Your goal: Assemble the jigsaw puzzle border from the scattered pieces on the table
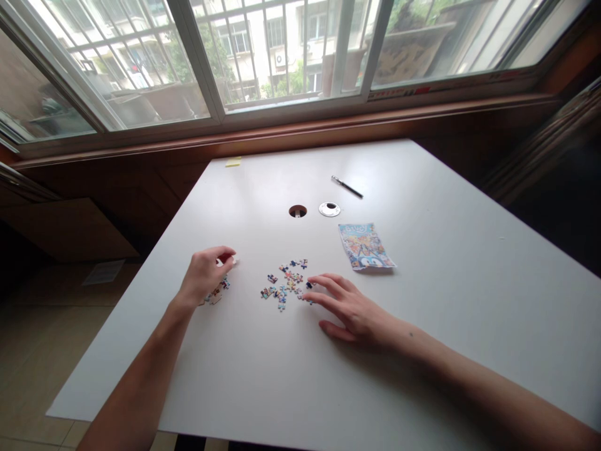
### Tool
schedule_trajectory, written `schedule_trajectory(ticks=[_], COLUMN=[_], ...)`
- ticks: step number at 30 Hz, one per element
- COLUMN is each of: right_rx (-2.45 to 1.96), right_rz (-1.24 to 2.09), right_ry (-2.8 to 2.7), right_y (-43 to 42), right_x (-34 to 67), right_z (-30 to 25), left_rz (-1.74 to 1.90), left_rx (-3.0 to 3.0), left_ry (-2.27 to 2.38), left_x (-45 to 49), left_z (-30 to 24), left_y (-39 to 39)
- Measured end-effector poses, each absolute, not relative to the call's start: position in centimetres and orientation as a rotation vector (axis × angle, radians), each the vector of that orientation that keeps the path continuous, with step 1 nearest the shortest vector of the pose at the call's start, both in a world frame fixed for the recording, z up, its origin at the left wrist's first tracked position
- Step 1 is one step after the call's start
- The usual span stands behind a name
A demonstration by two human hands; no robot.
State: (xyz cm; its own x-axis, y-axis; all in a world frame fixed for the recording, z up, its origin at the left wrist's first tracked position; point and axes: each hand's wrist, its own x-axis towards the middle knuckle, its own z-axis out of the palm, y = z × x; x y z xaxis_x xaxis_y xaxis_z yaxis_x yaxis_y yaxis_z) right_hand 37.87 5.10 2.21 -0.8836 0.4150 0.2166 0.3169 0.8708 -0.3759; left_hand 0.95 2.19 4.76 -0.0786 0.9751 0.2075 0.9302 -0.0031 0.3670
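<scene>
Several small colourful jigsaw pieces (pixel 286 284) lie scattered on the white table (pixel 446 282). My right hand (pixel 350 308) rests flat beside them, fingers spread, with its fingertips touching the pieces at the right edge of the scatter. My left hand (pixel 206 272) is curled in a pinch on a small pale puzzle piece (pixel 233 260). Under and just right of that hand lies a small joined cluster of pieces (pixel 218 292). A colourful picture packet (pixel 365 246) lies flat beyond my right hand.
A black pen (pixel 346 186) lies toward the far side of the table. A round cable hole (pixel 297 211) and its loose grey cover (pixel 329 209) sit mid-table. A yellow note (pixel 233 161) lies at the far edge, under the window (pixel 282 56).
</scene>
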Motion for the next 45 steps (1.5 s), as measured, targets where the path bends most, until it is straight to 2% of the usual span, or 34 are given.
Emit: schedule_trajectory(ticks=[4,25,34,40,45], right_rx=[-0.557,-0.553,-0.541,-0.551,-0.552], right_rz=[0.492,0.510,0.500,0.516,0.515], right_ry=[-2.750,-2.746,-2.740,-2.732,-2.735], right_y=[5.1,5.0,5.1,5.2,5.2], right_x=[37.9,37.8,37.7,37.9,38.0], right_z=[2.2,2.4,2.4,2.1,1.9], left_rz=[0.606,0.601,0.541,0.511,0.370], left_rx=[2.136,2.265,2.465,2.386,2.251], left_ry=[1.989,1.925,1.543,1.915,1.996], left_x=[2.6,3.3,6.3,0.5,-3.1], left_z=[4.6,4.5,4.2,5.9,7.0], left_y=[2.0,2.2,1.6,2.0,1.6])
